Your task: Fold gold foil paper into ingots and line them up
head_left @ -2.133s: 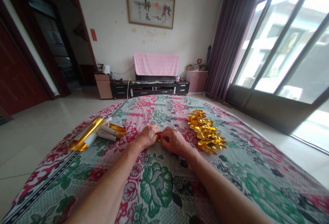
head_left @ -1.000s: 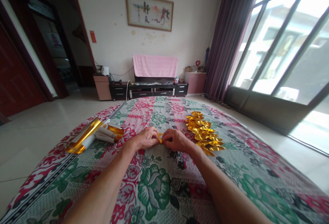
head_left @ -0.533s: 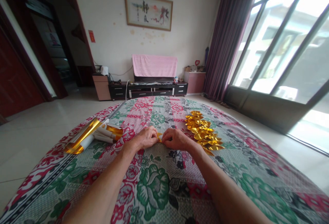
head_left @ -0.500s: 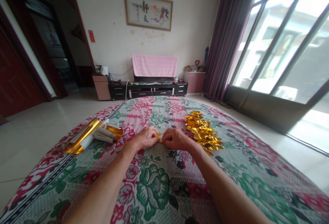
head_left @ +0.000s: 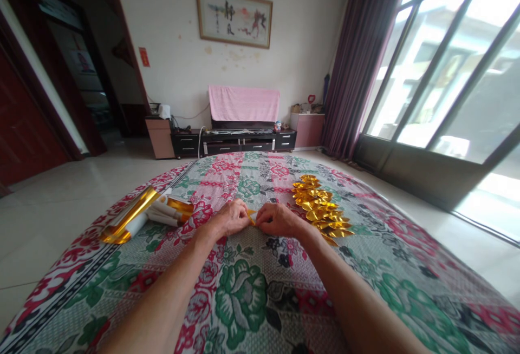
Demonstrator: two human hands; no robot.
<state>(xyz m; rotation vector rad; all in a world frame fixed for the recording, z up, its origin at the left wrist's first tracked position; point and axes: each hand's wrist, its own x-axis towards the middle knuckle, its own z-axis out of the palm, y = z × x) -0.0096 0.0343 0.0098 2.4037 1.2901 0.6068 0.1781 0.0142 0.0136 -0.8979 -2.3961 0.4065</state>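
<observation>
While the left hand pinches one side of a small gold-and-white piece over the flowered tablecloth, the right hand pinches the other, the hands nearly touching. Right of that piece lies a row of folded gold shapes; left of it, curled gold-and-white sheets; well beyond it, a pink towel drapes above a black cabinet.

White wall, purple curtain, bright window
</observation>
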